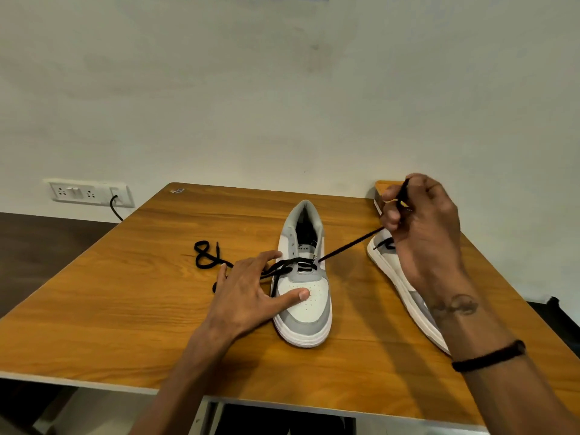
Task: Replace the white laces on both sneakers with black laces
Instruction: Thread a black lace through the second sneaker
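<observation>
Head view: right hand, raised at right of frame, curls its fingers round the black lace, drawn taut from an eyelet of the middle sneaker. Left hand lies flat with spread fingers, thumb pressing the toe. The lace's slack end coils left on the table. A second sneaker sits near the table's right edge.
</observation>
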`<act>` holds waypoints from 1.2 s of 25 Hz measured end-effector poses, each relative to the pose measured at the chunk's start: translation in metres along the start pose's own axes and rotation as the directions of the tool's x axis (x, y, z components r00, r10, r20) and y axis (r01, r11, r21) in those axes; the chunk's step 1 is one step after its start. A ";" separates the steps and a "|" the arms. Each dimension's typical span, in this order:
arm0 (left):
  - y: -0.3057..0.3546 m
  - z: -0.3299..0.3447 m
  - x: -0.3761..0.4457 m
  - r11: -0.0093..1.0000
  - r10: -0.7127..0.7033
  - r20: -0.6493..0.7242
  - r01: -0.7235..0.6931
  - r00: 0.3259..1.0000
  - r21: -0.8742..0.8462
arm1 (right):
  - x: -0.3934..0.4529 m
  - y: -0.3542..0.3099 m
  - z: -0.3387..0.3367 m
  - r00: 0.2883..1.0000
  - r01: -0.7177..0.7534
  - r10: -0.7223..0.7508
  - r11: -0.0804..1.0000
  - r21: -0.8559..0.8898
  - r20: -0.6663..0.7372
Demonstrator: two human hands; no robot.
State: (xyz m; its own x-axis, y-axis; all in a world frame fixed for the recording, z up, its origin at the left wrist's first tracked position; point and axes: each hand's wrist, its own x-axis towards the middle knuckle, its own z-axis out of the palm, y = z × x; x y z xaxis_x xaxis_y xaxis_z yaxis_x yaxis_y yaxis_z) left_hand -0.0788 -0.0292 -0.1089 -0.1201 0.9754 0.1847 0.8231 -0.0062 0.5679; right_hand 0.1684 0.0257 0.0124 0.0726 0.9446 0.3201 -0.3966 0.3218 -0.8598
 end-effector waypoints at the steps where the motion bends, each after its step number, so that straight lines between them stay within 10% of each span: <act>1: 0.000 0.000 0.001 1.000 -0.002 0.007 0.002 1.000 -0.010 | 0.002 -0.001 -0.003 0.998 0.046 -0.036 0.966 -0.255 0.045; 4: -0.001 -0.002 0.000 1.000 0.005 0.018 -0.005 1.000 -0.021 | -0.008 0.033 -0.010 0.937 0.278 0.081 0.421 -0.863 0.341; 7: -0.001 -0.003 -0.001 1.000 0.009 0.022 -0.008 1.000 -0.014 | -0.023 0.070 -0.014 0.842 0.415 0.271 0.229 -0.880 0.467; 13: 0.000 -0.003 0.001 1.000 0.004 0.051 -0.003 0.999 -0.023 | -0.011 0.049 -0.019 0.952 0.278 -0.023 0.480 -0.832 0.305; 17: 0.000 -0.001 0.001 1.000 -0.006 0.059 0.006 0.998 -0.012 | 0.017 0.011 -0.017 0.998 -0.063 0.064 0.997 -0.036 0.023; 21: -0.001 -0.002 0.000 1.000 0.000 0.061 0.001 0.998 -0.013 | 0.022 0.014 -0.018 0.951 -0.293 0.309 0.855 0.428 0.033; 24: -0.001 -0.002 0.000 1.000 -0.003 0.068 0.004 0.998 -0.009 | -0.003 0.044 -0.017 0.953 -0.261 0.298 0.898 -0.354 0.056; 26: -0.002 -0.001 0.000 1.000 -0.003 0.062 0.004 0.998 -0.012 | -0.017 0.061 -0.018 0.948 0.019 0.239 0.616 -0.787 0.210; 30: -0.003 0.001 0.001 1.000 0.000 0.047 0.002 0.999 -0.030 | -0.024 0.068 -0.009 0.895 0.231 0.250 0.448 -0.864 0.369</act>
State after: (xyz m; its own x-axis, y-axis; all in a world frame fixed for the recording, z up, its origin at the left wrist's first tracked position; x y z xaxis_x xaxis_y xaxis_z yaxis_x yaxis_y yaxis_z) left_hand -0.0801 -0.0283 -0.1113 -0.0943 0.9846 0.1470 0.8060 -0.0111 0.5918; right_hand 0.1474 0.0253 -0.0575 -0.3714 0.9023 0.2188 0.6296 0.4179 -0.6549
